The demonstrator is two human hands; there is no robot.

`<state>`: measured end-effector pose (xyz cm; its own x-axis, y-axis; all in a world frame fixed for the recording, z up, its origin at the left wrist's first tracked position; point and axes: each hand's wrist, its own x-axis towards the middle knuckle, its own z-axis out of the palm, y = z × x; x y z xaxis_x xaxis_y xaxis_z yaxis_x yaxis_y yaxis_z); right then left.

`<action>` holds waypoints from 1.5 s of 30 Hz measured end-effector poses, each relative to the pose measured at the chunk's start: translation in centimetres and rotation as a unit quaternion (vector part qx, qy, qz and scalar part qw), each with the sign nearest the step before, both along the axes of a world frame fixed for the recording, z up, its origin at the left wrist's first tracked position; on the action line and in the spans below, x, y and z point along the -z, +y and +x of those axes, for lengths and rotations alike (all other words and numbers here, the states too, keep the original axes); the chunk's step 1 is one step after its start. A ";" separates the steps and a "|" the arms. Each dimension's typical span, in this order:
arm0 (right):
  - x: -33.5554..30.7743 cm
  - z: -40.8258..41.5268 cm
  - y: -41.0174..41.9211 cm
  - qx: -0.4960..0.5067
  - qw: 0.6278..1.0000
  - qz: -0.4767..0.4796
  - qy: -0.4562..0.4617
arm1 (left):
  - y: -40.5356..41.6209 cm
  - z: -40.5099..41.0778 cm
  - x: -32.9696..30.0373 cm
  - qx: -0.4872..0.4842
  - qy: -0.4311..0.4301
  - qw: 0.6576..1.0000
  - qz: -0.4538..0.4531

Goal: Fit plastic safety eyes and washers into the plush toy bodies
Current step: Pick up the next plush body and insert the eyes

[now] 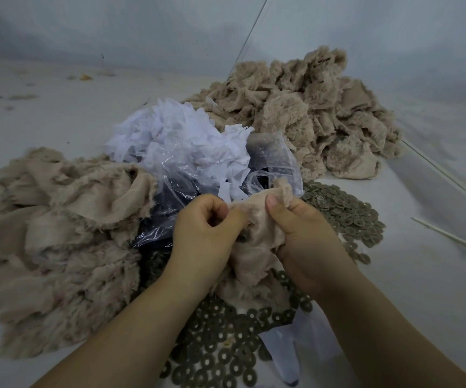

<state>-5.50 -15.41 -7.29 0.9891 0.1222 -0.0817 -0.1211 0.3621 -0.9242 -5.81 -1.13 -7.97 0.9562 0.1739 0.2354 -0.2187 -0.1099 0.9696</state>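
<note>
Your left hand (pixel 206 228) and right hand (pixel 302 228) both pinch one beige plush toy body (pixel 254 242), turned smooth side out with fuzzy edges. It hangs crumpled above scattered olive-grey washers (pixel 226 345).

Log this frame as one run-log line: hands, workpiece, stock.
left hand: grips plush piece | right hand: grips same piece | washers: loose under hands | plush piles: left, far right
</note>
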 end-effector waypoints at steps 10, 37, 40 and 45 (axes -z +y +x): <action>-0.4 -0.3 0.0 -0.019 0.999 -0.017 0.025 | 0.0 0.0 0.1 0.042 0.014 0.999 -0.017; -1.0 -0.2 0.2 -0.069 0.982 0.094 0.150 | -0.3 -0.2 -0.3 0.077 0.037 0.987 -0.136; -0.9 -0.1 0.0 -0.087 0.977 0.095 0.167 | -0.2 -0.2 -0.3 0.083 0.041 0.985 -0.145; -0.8 0.0 -0.2 -0.089 0.981 0.073 0.154 | -0.1 -0.3 -0.4 0.081 0.031 0.990 -0.114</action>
<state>-5.52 -15.62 -6.48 0.8822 0.3227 -0.3430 -0.4601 0.4351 -0.7739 -6.11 -1.21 -7.54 0.9874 0.0594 0.1468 -0.1540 0.1449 0.9774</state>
